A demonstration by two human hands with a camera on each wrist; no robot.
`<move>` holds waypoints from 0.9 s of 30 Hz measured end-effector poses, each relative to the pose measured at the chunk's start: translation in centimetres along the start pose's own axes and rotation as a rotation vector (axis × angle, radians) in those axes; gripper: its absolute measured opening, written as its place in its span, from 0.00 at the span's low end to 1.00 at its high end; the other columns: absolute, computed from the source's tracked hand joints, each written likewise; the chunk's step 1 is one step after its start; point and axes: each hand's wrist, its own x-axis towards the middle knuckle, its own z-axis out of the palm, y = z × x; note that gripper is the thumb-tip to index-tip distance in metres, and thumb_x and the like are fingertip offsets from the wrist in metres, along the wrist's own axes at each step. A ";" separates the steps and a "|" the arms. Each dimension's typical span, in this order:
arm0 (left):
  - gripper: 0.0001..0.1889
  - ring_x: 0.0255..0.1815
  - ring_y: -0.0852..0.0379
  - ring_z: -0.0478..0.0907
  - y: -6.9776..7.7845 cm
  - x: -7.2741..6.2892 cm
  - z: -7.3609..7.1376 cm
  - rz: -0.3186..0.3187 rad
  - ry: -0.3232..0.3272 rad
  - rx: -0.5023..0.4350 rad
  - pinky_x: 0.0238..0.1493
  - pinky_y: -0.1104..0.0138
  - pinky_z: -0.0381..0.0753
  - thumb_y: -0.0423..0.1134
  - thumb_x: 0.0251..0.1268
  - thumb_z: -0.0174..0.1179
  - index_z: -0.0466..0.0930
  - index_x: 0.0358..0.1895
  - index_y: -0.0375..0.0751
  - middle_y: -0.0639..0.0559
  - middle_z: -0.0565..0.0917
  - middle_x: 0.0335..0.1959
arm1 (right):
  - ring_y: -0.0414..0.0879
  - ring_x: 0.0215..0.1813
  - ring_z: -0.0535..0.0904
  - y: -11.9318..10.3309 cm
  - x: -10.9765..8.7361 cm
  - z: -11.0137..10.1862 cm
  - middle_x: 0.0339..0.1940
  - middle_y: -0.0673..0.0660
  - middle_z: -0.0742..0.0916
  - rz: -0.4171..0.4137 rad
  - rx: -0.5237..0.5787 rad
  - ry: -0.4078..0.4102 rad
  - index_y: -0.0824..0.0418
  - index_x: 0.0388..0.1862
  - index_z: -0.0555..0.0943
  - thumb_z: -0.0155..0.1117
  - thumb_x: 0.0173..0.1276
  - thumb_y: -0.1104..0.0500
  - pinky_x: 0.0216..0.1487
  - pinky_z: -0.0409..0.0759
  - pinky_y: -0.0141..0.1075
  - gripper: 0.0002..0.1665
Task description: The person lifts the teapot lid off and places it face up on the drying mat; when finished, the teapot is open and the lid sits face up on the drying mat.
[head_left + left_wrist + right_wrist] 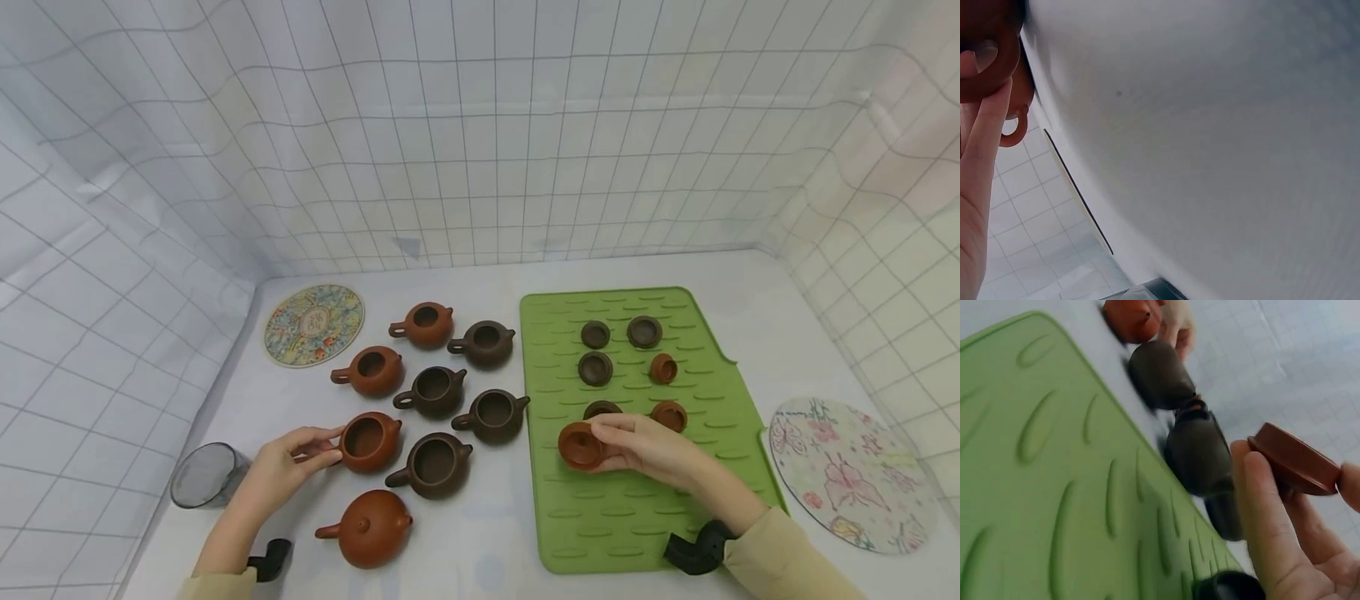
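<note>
With its fingers at the handle, my left hand (288,467) holds a lidless red-brown teapot (386,452) standing on the white table. The left wrist view shows fingers against the ring handle (1004,69). Over the green mat, my right hand (648,450) pinches a red-brown teapot lid (572,457) by its edge, its hollow underside facing the head camera. That lid (1297,461) is clear of the mat in the right wrist view. A dark brown lidless teapot (450,485) stands beside the held teapot. Nearer the front sits a red-brown teapot with its lid on (371,533).
Several lidless teapots, red-brown (427,337) and dark brown (491,354), stand farther back. On the green mat (592,508) lie several loose lids, dark (596,368) and red-brown (670,417). A glass (206,477) is at left; round patterned mats (277,337) (847,475) lie either side.
</note>
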 end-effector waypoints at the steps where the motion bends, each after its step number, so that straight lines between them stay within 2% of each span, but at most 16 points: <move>1: 0.18 0.36 0.70 0.78 0.0 0.0 0.0 -0.003 0.000 0.001 0.40 0.73 0.83 0.36 0.58 0.70 0.85 0.53 0.41 0.53 0.86 0.36 | 0.42 0.53 0.84 0.1 -0.3 -0.2 0.55 0.52 0.85 0.007 -0.029 -0.002 0.72 0.66 0.71 0.51 0.79 0.53 0.57 0.82 0.39 0.27; 3: 0.18 0.36 0.71 0.78 0.0 0.0 -0.1 -0.005 0.001 -0.004 0.40 0.73 0.83 0.36 0.58 0.70 0.85 0.53 0.41 0.52 0.86 0.36 | 0.41 0.54 0.83 0.6 -0.8 -0.6 0.56 0.52 0.84 0.016 -0.075 -0.011 0.73 0.68 0.69 0.51 0.80 0.54 0.56 0.83 0.38 0.28; 6: 0.18 0.35 0.72 0.78 -0.1 0.0 0.0 0.008 0.007 -0.015 0.38 0.73 0.83 0.34 0.58 0.70 0.85 0.53 0.40 0.51 0.86 0.36 | 0.42 0.59 0.81 1.2 -1.6 -1.0 0.61 0.59 0.82 0.046 -0.147 -0.014 0.73 0.68 0.69 0.50 0.80 0.54 0.59 0.81 0.41 0.28; 10: 0.17 0.34 0.73 0.77 -0.2 0.1 0.0 0.028 0.014 -0.017 0.36 0.74 0.82 0.33 0.57 0.70 0.86 0.52 0.39 0.51 0.86 0.35 | 0.46 0.59 0.80 1.4 -2.6 -1.0 0.63 0.65 0.80 0.116 -0.340 0.074 0.69 0.66 0.74 0.53 0.78 0.50 0.57 0.81 0.43 0.28; 14: 0.18 0.35 0.73 0.77 -0.1 0.0 0.0 0.017 0.011 -0.011 0.37 0.74 0.82 0.34 0.57 0.70 0.86 0.53 0.41 0.52 0.86 0.35 | 0.47 0.54 0.83 1.5 -3.2 -0.6 0.57 0.61 0.86 0.116 -0.553 0.127 0.60 0.59 0.82 0.57 0.75 0.48 0.49 0.81 0.38 0.22; 16: 0.18 0.35 0.72 0.77 -0.1 0.0 0.0 0.008 0.007 -0.012 0.38 0.75 0.82 0.35 0.58 0.70 0.85 0.53 0.41 0.53 0.86 0.36 | 0.49 0.54 0.83 1.5 -3.3 -0.4 0.55 0.59 0.87 0.096 -0.608 0.127 0.57 0.58 0.83 0.57 0.75 0.49 0.48 0.81 0.37 0.20; 21: 0.18 0.36 0.72 0.77 -0.2 0.0 0.1 0.001 0.002 -0.018 0.38 0.75 0.81 0.36 0.58 0.70 0.85 0.53 0.42 0.53 0.86 0.36 | 0.52 0.56 0.82 1.5 -3.7 -0.1 0.55 0.59 0.87 0.086 -0.635 0.165 0.56 0.57 0.83 0.58 0.75 0.49 0.48 0.80 0.39 0.20; 27: 0.18 0.35 0.73 0.77 -0.2 0.1 0.1 0.010 0.009 -0.018 0.37 0.74 0.82 0.34 0.58 0.70 0.86 0.53 0.41 0.52 0.86 0.36 | 0.34 0.49 0.81 1.8 -4.1 -0.4 0.51 0.57 0.87 0.028 -0.692 0.256 0.56 0.54 0.85 0.58 0.74 0.50 0.44 0.79 0.31 0.18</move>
